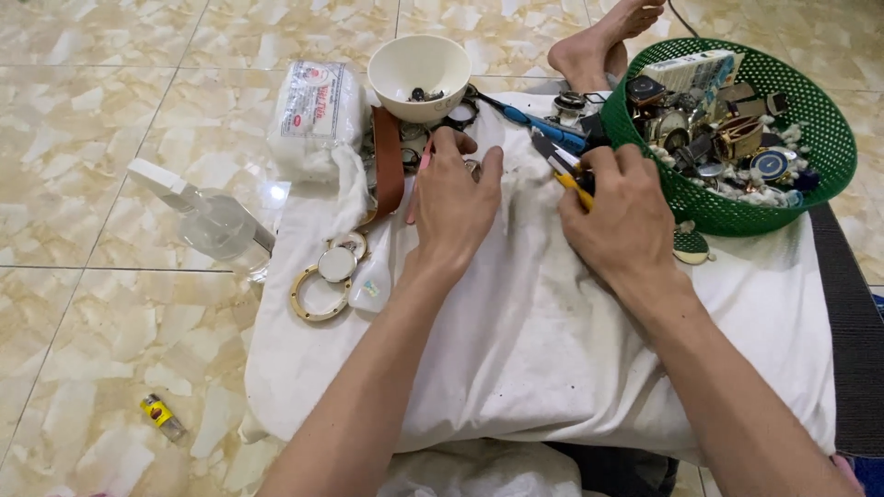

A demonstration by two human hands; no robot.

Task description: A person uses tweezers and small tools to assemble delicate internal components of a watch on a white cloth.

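Nearest the camera, two bare forearms reach out over a stained white cloth (552, 340) spread across the lap. At about eleven o'clock, the left hand (451, 198) is curled onto a thin pink stick-like tool (416, 189), fingertips pressing a small round metal part (473, 167) against the cloth; that part is mostly hidden. At one o'clock, the right hand (626, 221) is clenched around a yellow-handled tool (573, 182), its dark tip aimed toward the left hand.

Judging by this, a small piece is being steadied for close work, and the next move calls for fine aim with the tool tip, not force.

At nine o'clock on the cloth lie a gold-coloured ring (313, 299), a round glass disc (337, 263) and a small clear dropper bottle (370, 283). Farther out, at twelve, a white round bowl (419, 69) holds a few dark small parts. At two o'clock, a green perforated plastic basket (737, 207) is heaped with watch cases, dials and straps.
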